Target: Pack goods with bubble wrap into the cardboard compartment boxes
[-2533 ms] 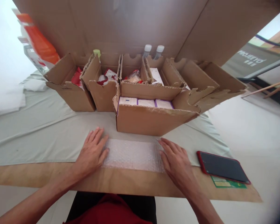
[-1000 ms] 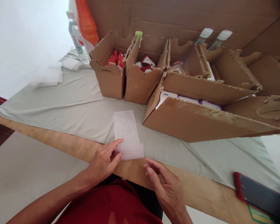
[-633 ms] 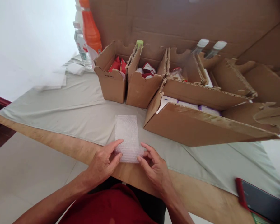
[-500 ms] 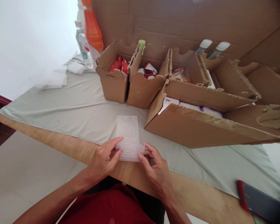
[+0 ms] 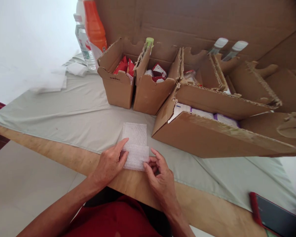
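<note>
A clear bubble wrap piece (image 5: 135, 135) lies flat at the front of the cloth, its near half folded over as a second layer and its lower edge reaching the bare wood. Along its left side, the index finger and thumb of my left hand (image 5: 111, 161) hold the folded part. At the lower right corner, my right hand (image 5: 160, 177) grips the edge with its thumb and curled fingers, while its index finger stands off the wrap. The fingers under my left hand are hidden.
Behind stand cardboard bins (image 5: 118, 90) holding red packets, and a long cardboard box (image 5: 212, 138) with white-and-purple packs. An orange bottle (image 5: 95, 28) and clear bottles are at the back left. White sheets (image 5: 50, 80) lie left. A red-cased phone (image 5: 278, 210) rests front right.
The folded layer now lies flatter and straighter over the lower half. Both hands have shifted slightly along its edges, and the right index finger has come away from the wrap. The view has moved a little.
</note>
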A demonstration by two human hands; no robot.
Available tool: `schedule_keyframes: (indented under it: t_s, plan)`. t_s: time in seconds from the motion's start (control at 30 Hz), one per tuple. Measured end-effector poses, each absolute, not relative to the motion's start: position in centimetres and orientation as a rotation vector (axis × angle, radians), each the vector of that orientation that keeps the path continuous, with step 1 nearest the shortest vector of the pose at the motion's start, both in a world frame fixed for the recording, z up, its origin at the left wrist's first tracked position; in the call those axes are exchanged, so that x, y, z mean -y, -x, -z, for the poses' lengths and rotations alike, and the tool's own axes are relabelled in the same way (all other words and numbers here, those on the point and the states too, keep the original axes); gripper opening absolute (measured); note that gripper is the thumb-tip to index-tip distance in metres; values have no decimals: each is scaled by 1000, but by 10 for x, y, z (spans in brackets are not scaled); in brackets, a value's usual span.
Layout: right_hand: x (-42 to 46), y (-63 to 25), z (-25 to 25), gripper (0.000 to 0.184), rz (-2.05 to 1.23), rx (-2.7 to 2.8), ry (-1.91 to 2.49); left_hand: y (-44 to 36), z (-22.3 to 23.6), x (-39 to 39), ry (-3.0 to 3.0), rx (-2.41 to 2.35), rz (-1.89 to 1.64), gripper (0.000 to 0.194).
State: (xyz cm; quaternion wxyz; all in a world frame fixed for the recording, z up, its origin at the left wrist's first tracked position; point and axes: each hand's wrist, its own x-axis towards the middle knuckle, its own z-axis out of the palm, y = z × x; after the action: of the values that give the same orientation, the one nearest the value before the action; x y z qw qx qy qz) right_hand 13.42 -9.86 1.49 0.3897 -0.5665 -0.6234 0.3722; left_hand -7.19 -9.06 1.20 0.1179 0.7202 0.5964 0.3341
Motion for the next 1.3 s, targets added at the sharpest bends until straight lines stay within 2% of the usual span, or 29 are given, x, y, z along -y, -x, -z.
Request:
schedule_keyframes:
  t_s: [0.3,0.53,0.7,0.8,1.03,1.3]
  plan:
    - [97,-139,-16,39,-745,1835,1449,71,-15,93,-2135,-1755,-940,41]
    - [98,-146,-20,32,-368,2149,1436,72,-16,94,-2248,-1723,-804,46]
    - [100,-143,-27,27,-6,2212,1385,73,-25,98,-2371,-1778,-780,43]
    - [103,-137,-29,24,-51,2266,1278,73,-27,101,-2461,-1717,-829,41]
    - [104,-132,-13,28,-197,2365,1203,73,-18,100,-2530,-1488,-645,22]
    - [103,-153,-26,33,-369,2296,1193,69,-13,98,-2516,-1490,-773,24]
